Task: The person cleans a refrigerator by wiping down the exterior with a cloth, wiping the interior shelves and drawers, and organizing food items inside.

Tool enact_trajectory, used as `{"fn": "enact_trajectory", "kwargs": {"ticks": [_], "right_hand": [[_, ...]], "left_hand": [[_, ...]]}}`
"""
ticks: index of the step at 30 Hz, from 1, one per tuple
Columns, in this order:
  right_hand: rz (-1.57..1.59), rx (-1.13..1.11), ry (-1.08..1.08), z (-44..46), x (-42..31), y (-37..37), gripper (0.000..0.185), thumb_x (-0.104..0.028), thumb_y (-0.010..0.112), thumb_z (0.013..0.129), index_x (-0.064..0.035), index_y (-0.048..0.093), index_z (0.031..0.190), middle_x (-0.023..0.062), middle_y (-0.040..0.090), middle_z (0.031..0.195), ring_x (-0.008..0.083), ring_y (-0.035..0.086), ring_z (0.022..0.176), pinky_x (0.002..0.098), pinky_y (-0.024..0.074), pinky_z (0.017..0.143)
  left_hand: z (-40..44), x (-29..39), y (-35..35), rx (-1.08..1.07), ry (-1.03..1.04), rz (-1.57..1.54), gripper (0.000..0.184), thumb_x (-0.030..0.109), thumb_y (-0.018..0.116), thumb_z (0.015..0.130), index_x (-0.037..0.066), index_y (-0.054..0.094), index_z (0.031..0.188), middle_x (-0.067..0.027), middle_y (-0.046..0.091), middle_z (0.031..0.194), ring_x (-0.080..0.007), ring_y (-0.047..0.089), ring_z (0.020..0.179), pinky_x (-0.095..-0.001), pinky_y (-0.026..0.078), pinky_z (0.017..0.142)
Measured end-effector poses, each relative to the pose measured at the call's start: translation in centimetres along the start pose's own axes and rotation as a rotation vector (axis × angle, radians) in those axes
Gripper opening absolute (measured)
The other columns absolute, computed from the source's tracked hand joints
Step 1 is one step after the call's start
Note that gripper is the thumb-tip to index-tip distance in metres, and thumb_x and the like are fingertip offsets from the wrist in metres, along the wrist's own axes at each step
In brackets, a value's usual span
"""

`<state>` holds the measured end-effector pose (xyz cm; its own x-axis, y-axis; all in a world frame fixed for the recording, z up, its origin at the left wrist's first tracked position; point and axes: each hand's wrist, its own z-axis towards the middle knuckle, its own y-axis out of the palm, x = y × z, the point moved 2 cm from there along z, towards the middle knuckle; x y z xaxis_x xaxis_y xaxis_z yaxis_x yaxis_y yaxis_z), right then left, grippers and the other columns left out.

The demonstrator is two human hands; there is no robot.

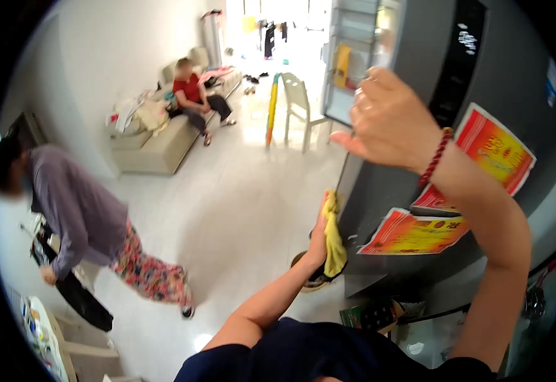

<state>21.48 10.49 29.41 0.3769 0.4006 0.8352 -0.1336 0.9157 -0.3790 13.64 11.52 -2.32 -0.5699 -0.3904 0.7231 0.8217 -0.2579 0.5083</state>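
A yellow cloth point(334, 245) is in my left hand point(319, 240), low beside the edge of the grey fridge point(370, 197). Higher up, my right hand point(392, 121) is in front of the fridge's edge, its back towards me. Its fingers are loosely bent, the thumb stands apart, and nothing shows in it; whether it touches the fridge is unclear. A red braided band circles that wrist. Past this hand a fridge door with shelves point(352, 38) stands open. Red and yellow printed sheets point(415, 233) are stuck to the grey front, below a dark display panel point(459, 57).
At the left a person point(81, 204) bends forward, holding something black point(84, 299). Another person point(192, 92) sits on a pale sofa point(144, 153). A light chair point(297, 102) stands beyond the fridge. A round container point(313, 283) is on the floor below my left hand.
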Motion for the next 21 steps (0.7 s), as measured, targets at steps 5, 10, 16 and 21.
{"fn": "enact_trajectory", "kwargs": {"ticks": [5, 10, 16, 21], "right_hand": [[0.109, 0.153, -0.017, -0.1, -0.6, -0.7, 0.043, -0.038, 0.063, 0.081, -0.0043, 0.061, 0.054, 0.0055, 0.055, 0.058, 0.0211, 0.052, 0.07, 0.0326, 0.0413, 0.081], [0.178, 0.196, 0.04, -0.4, -0.6, -0.8, 0.028, -0.027, 0.069, 0.075, -0.0043, 0.06, 0.061, 0.0055, 0.055, 0.064, 0.0214, 0.054, 0.073, 0.0334, 0.0436, 0.086], [0.105, 0.197, 0.031, 0.2, -0.6, -1.2, 0.032, -0.027, 0.069, 0.076, -0.0045, 0.06, 0.055, 0.0046, 0.054, 0.059, 0.0211, 0.052, 0.072, 0.0304, 0.0428, 0.082], [0.172, 0.193, 0.035, 0.6, -1.2, -2.5, 0.031, -0.026, 0.07, 0.075, -0.0051, 0.058, 0.055, 0.0061, 0.052, 0.058, 0.0223, 0.052, 0.069, 0.0326, 0.0438, 0.084]], "left_hand": [[1.5, 7.0, 4.5, -0.104, 0.207, 0.153, 0.074, 0.045, 0.032, 0.1, -0.002, 0.006, 0.151, -0.0141, 0.008, 0.159, -0.0247, 0.009, 0.147, -0.035, 0.007, 0.117], [7.3, 9.8, 5.4, -0.2, 0.094, 0.122, 0.073, 0.045, 0.031, 0.101, -0.002, 0.006, 0.151, -0.0136, 0.008, 0.159, -0.0236, 0.006, 0.147, -0.0336, 0.006, 0.117], [4.4, 6.2, 3.4, -0.087, 0.104, 0.232, 0.067, 0.038, 0.031, 0.101, 0.002, 0.008, 0.152, -0.0117, 0.01, 0.159, -0.023, 0.008, 0.147, -0.0332, 0.007, 0.118], [-1.8, 2.2, 0.3, 0.104, -0.01, 0.127, 0.057, 0.03, 0.032, 0.101, 0.003, 0.021, 0.15, -0.0126, 0.026, 0.153, -0.0233, 0.021, 0.143, -0.0331, 0.014, 0.116]]}}
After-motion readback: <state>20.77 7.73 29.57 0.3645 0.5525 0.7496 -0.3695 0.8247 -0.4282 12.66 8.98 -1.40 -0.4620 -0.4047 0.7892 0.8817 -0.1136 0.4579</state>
